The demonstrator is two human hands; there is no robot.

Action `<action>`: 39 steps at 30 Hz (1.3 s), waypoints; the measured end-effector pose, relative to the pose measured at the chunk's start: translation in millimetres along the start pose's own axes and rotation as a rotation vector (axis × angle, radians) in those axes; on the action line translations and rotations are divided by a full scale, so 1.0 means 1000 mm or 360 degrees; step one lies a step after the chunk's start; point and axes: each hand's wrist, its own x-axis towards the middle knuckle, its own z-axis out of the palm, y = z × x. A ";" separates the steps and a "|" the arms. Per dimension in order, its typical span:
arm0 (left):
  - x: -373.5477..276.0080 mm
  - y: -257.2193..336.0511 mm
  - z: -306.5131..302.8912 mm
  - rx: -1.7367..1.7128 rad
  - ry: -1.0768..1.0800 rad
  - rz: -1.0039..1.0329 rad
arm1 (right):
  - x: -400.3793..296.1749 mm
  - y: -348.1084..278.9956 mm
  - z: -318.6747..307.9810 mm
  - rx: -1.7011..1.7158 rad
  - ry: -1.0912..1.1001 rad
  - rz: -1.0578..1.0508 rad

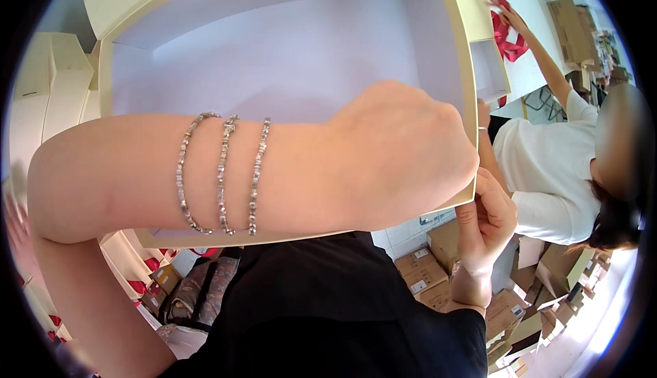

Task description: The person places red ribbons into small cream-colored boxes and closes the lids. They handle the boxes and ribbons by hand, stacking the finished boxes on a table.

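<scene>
A large cream box [287, 59] with a pale inner lining lies open before me and fills much of the view. Across its near side reaches my left forearm, wearing beaded strands [224, 172]. My left hand [405, 152] is curled at the box's near right corner, its back towards me; its fingers are hidden, so I cannot tell what they grip. Just outside that corner, my right hand [487, 219] pinches the box's edge between thumb and fingers. The box's near wall is partly covered by my left arm.
At right, a co-worker in a white shirt [549, 172] reaches towards red ribbon [508, 39] on a white table [534, 77]. A smaller cream box [490, 70] stands beside mine. Cardboard cartons [423, 272] lie below right; cream boxes [56, 75] stand at left.
</scene>
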 end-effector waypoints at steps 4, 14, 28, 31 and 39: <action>-0.001 0.002 0.004 -0.0100 0.0045 -0.0071 | -0.005 0.003 0.007 -0.0089 0.0042 -0.0060; 0.005 -0.002 0.011 -0.0166 0.0101 0.0059 | -0.007 0.000 0.012 -0.0131 0.0059 -0.0051; -0.061 0.015 -0.018 -0.0179 -0.0466 -0.0702 | -0.003 0.081 -0.128 0.1197 0.1220 0.0349; -0.060 0.022 -0.024 0.0017 -0.0396 -0.0650 | -0.047 0.134 -0.182 0.0799 0.1468 0.0338; -0.220 0.018 -0.060 -0.0354 0.1329 -0.0765 | -0.098 0.134 -0.219 -0.0810 0.2142 0.0001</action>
